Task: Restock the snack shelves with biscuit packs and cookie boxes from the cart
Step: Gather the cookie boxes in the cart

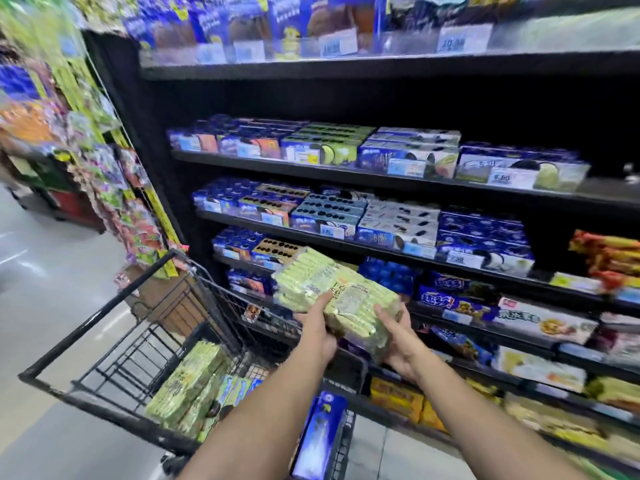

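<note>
Both hands, left (317, 329) and right (401, 337), grip a green biscuit multipack (337, 299) (tilted) above the cart (114, 344), near blue cookie boxes (481, 244)

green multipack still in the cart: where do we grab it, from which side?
From above, likely: the cart walls close off its sides. The green multipack lies tilted, broad face up, so clasp its two long edges near mid-length, one hand each. The left hand and right hand hold the matching pack two-handed too.

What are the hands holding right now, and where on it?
A green biscuit pack: the left hand grips its near edge, thumb on top; the right hand cups its lower right end.
</note>
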`<act>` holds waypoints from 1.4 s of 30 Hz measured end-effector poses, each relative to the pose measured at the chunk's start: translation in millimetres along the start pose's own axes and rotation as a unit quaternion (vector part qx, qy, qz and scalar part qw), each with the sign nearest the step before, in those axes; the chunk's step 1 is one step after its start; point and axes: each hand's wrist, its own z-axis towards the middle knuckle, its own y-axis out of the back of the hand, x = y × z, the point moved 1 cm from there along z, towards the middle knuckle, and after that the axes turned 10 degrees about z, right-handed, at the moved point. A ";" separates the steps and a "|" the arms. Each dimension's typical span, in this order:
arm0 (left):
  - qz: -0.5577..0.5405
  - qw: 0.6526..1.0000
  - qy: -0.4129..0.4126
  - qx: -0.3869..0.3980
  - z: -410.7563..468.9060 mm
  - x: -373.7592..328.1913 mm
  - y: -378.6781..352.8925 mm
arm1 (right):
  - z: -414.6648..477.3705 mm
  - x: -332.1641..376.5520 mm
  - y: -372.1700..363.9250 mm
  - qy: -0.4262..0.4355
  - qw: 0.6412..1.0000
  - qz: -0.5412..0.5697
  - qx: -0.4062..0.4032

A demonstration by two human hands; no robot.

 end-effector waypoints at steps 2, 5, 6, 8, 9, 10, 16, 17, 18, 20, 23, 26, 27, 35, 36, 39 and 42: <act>0.005 1.000 -0.020 -0.003 -7.7 0.3 -3.3 | -9.2 3.1 -6.4 0.033 0.999 0.004 -0.037; 0.035 0.997 -0.031 0.054 -22.7 -7.6 -2.0 | -19.2 23.6 0.0 0.054 0.997 -0.011 -0.045; 0.045 0.996 -0.038 0.067 -25.8 -13.9 -1.2 | -22.7 32.3 3.6 0.055 0.997 -0.020 -0.048; 0.041 0.995 -0.076 0.048 -26.2 -30.2 -0.3 | -32.9 53.6 10.6 0.064 0.995 -0.044 -0.055; 0.031 0.994 -0.096 0.039 -25.2 -39.5 -1.3 | -38.8 64.9 14.1 0.074 0.994 -0.055 -0.055; 0.030 0.992 -0.112 0.046 -24.3 -48.3 -3.8 | -45.6 76.3 17.2 0.084 0.993 -0.062 -0.050; 0.309 0.924 -0.134 0.181 -50.6 -84.8 -35.8 | -98.1 145.0 28.6 0.165 0.978 -0.110 -0.069; 0.348 0.905 -0.146 0.196 -58.6 -90.8 -49.2 | -106.5 159.4 29.5 0.185 0.973 -0.120 -0.072; 0.379 0.886 -0.159 0.213 -67.9 -97.1 -65.0 | -116.7 175.3 29.1 0.208 0.967 -0.130 -0.077; 0.405 0.862 -0.182 0.244 -86.4 -109.4 -99.4 | -140.6 210.0 23.9 0.256 0.950 -0.155 -0.087; 0.410 0.827 -0.260 0.285 -112.7 -125.3 -153.5 | -181.8 264.2 11.2 0.332 0.925 -0.168 -0.074; 0.385 0.808 -0.329 0.300 -145.3 -141.5 -208.7 | -224.8 318.1 -2.6 0.399 0.898 -0.175 -0.056; 0.378 0.801 -0.352 0.302 -157.7 -146.8 -225.9 | -239.3 334.5 -6.6 0.417 0.890 -0.179 -0.050; 0.331 0.748 -0.477 0.321 -228.2 -155.5 -349.7 | -315.6 446.7 0.2 0.501 0.844 -0.187 -0.043; 0.330 0.747 -0.477 0.325 -232.6 -153.1 -365.0 | -318.4 459.5 6.0 0.508 0.841 -0.182 -0.046; 0.322 0.743 -0.492 0.320 -239.3 -143.8 -412.4 | -321.0 501.2 27.5 0.530 0.827 -0.172 -0.075; 0.326 0.731 -0.519 0.298 -242.8 -133.0 -464.7 | -320.1 544.6 50.0 0.539 0.816 -0.192 -0.080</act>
